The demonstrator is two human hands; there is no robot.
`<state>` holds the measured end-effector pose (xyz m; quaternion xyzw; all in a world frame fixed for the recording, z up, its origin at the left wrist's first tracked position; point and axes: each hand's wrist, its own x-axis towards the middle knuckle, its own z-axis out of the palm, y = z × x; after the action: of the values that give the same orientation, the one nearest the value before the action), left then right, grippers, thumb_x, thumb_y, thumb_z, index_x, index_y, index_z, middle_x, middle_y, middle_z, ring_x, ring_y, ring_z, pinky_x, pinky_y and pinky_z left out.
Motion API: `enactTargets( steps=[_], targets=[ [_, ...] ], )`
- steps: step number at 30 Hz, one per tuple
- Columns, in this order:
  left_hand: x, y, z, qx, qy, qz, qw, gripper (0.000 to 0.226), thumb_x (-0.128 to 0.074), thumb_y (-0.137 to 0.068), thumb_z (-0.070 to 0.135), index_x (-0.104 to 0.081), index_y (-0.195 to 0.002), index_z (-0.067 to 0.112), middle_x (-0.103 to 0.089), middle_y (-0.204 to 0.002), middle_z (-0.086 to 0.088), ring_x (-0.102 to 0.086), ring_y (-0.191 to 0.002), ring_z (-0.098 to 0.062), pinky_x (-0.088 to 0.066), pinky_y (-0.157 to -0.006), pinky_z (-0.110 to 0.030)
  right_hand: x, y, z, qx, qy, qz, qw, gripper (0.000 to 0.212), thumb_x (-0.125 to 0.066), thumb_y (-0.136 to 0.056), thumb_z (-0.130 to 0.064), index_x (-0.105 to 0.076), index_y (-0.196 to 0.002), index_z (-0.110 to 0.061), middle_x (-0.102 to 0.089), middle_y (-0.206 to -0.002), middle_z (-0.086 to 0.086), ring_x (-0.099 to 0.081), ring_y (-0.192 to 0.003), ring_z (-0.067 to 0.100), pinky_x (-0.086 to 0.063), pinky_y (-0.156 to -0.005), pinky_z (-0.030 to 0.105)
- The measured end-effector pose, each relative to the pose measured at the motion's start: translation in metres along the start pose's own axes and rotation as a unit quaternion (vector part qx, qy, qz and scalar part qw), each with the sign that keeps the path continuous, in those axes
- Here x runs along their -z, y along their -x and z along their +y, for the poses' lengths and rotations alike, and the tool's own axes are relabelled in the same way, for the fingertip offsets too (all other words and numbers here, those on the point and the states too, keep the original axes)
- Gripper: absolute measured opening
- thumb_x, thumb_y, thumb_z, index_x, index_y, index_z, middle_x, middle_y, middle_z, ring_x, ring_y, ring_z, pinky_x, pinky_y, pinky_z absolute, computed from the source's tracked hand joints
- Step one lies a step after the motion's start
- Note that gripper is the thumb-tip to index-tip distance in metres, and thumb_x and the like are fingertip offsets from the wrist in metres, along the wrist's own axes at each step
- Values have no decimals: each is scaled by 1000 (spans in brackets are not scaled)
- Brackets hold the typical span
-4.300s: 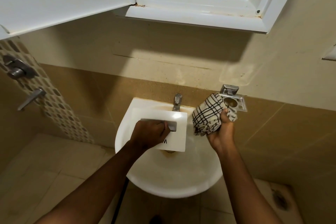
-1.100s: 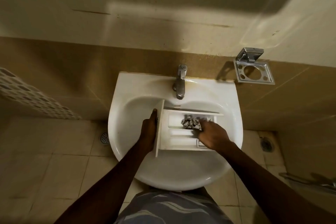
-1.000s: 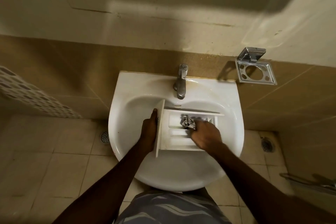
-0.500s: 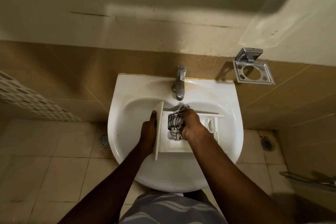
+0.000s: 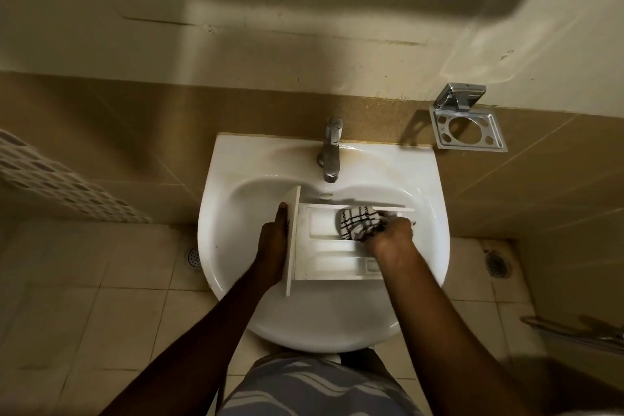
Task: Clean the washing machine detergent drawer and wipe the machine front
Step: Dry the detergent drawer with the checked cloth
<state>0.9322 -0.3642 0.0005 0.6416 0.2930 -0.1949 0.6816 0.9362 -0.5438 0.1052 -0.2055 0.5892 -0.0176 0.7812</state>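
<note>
The white detergent drawer [image 5: 332, 260] lies in the white sink [image 5: 229, 219], its compartments facing up and its front panel at the left. My left hand [image 5: 274, 243] grips that front panel from the left side. My right hand [image 5: 391, 235] holds a bunched white cloth with black checks [image 5: 358, 221] and presses it into the drawer's far compartment. The washing machine is not in view.
A chrome tap [image 5: 331, 152] stands at the back of the sink, above the drawer. A chrome holder [image 5: 467, 127] is fixed to the wall at the right. Floor drains [image 5: 496, 263] sit in the tiled floor on both sides.
My right hand has slid the cloth back to the right along the far compartment, after reaching its left end half a second ago. My left hand keeps its hold on the panel.
</note>
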Motion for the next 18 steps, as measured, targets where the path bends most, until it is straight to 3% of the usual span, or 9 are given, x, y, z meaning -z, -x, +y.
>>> enactTargets(
  steps=[1, 3, 6, 8, 10, 11, 12, 15, 18],
  targets=[
    [1, 1, 1, -1, 0, -1, 1000, 63, -44, -97, 63, -68, -89, 5, -58, -63, -4, -58, -63, -23, -49, -69, -34, -1, 0, 7, 51, 16, -2, 999, 29, -34, -99, -14, -62, -90, -12, -65, -90, 11, -61, -69, 23, -58, -76, 35],
    [2, 1, 1, -2, 0, -3, 1000, 63, -44, -97, 62, -68, -89, 4, -58, -61, -3, -58, -60, -22, -49, -67, -33, 7, 8, 28, 143, 60, 27, 988, 22, -46, -96, -15, -53, -75, -13, -55, -69, 9, -51, -47, 20, -47, -45, 25],
    [-1, 2, 1, -9, -3, 1, 1000, 60, -44, -98, 61, -65, -86, 5, -56, -61, -4, -57, -61, -23, -50, -68, -36, 25, 19, 55, 346, 187, -33, 919, 12, -54, -97, -16, -60, -87, -12, -58, -70, 9, -55, -55, 22, -47, -51, 28],
    [-2, 1, 1, -13, 1, -3, 1000, 62, -45, -98, 59, -66, -85, 2, -61, -63, -7, -61, -62, -25, -52, -68, -36, 31, 6, 73, 497, 354, -101, 786, 27, -48, -95, -23, -62, -114, -9, -66, -91, 12, -63, -80, 24, -56, -76, 39],
    [-2, 1, 1, -21, 12, -17, 1000, 64, -44, -99, 58, -73, -87, 1, -73, -76, -12, -70, -73, -29, -56, -73, -36, 28, -10, 85, 583, 533, -162, 592, 47, -50, -90, -20, -54, -135, -7, -63, -127, 14, -57, -120, 27, -42, -108, 43],
    [-3, 1, 1, -28, 20, -24, 999, 62, -44, -99, 57, -76, -89, 5, -76, -84, -15, -73, -81, -30, -57, -78, -36, 25, -19, 90, 608, 603, -155, 493, 54, -57, -86, -17, -50, -139, -7, -57, -137, 14, -49, -131, 28, -33, -114, 44],
    [-3, 1, 1, -34, 26, -23, 999, 59, -45, -99, 57, -78, -90, 9, -77, -88, -16, -73, -87, -31, -57, -82, -37, 21, -23, 93, 613, 641, -161, 433, 60, -61, -83, -16, -48, -141, -9, -52, -143, 13, -43, -138, 29, -29, -116, 46],
    [-4, 1, 2, -30, 23, -9, 999, 55, -44, -100, 54, -77, -90, 11, -77, -88, -16, -73, -89, -32, -58, -82, -38, 13, -27, 85, 596, 694, -165, 368, 68, -67, -76, -21, -48, -141, -12, -52, -142, 10, -40, -138, 29, -30, -115, 47],
    [-3, 1, 1, -19, 23, -6, 1000, 62, -45, -99, 57, -76, -93, 4, -74, -83, -18, -70, -80, -36, -57, -81, -48, 14, -40, 52, 588, 733, -160, 301, 63, -69, -75, -27, -50, -133, -13, -58, -128, 11, -50, -122, 31, -33, -110, 44]
  ],
)
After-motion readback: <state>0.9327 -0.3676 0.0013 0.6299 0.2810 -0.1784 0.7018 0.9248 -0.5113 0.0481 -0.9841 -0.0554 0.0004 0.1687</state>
